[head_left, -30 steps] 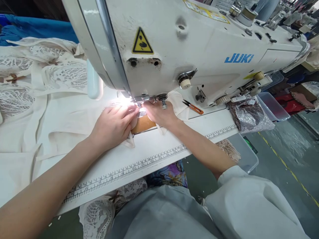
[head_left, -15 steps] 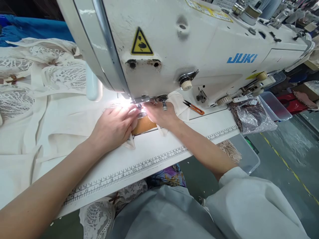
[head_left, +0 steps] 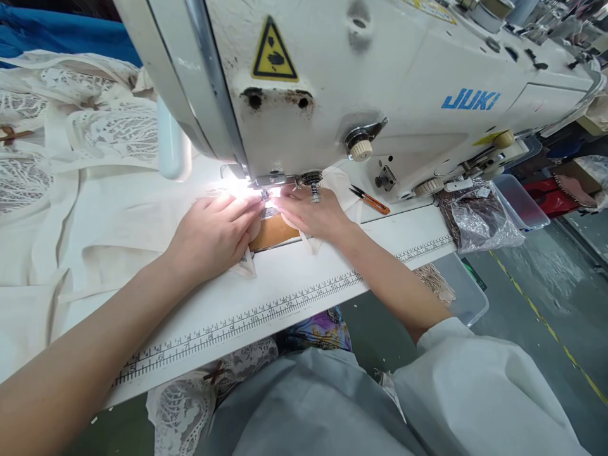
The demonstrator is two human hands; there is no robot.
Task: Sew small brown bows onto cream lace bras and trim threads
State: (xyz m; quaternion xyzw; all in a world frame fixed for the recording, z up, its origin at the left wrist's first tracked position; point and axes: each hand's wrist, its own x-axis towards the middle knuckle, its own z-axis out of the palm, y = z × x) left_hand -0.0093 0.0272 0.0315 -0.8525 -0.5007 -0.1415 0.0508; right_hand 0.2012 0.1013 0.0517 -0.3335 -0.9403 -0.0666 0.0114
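My left hand (head_left: 213, 231) lies flat, fingers stretched out, pressing cream fabric (head_left: 118, 221) onto the bed of a white JUKI sewing machine (head_left: 380, 88), fingertips just left of the lit presser foot (head_left: 266, 190). My right hand (head_left: 313, 215) rests on the other side of the foot, fingers pressed onto a small piece of the cream fabric right under the needle. A tan patch (head_left: 273, 234) on the bed shows between the two hands. The needle itself is washed out by the lamp glare.
Orange-handled thread snips (head_left: 370, 201) lie on the bed right of my right hand. A printed ruler (head_left: 266, 310) runs along the table's front edge. Lace-trimmed cream garments (head_left: 71, 126) pile up at the left. A plastic bag (head_left: 479, 221) and clear bins (head_left: 520, 199) sit at the right.
My view has shifted down a little, so the machine sits higher in frame. Both hands stay at the presser foot, having crept slightly toward the machine.
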